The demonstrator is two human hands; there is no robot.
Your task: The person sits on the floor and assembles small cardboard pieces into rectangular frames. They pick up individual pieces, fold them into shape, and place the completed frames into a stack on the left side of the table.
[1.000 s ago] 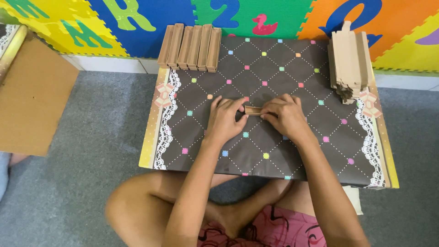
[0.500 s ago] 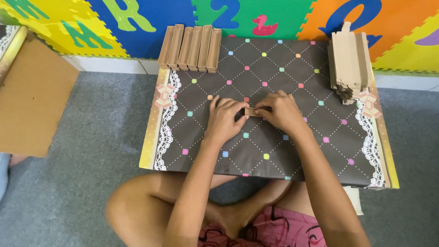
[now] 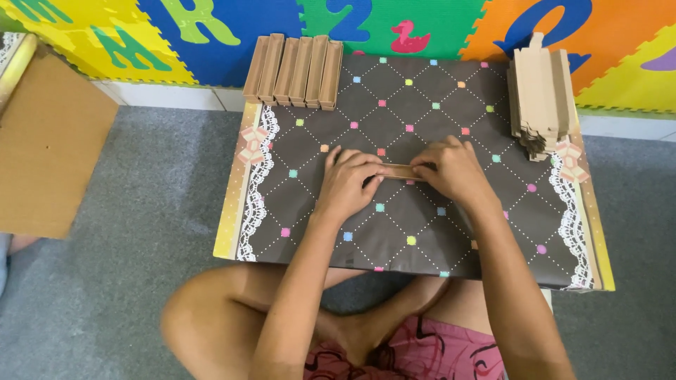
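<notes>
Both hands [image 3: 401, 172] hiding cardboard strip [image 3: 403, 171]

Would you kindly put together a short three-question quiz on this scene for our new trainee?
1. True or false: both hands are on one cardboard strip on the dark tabletop.
2. Where is the row of folded cardboard pieces? A) far left corner of the table B) on the grey floor C) on the person's lap
3. Which hand is nearer the stack of flat cardboard?

Key
1. True: the left hand and right hand each grip an end of it.
2. A
3. The right hand.
</notes>
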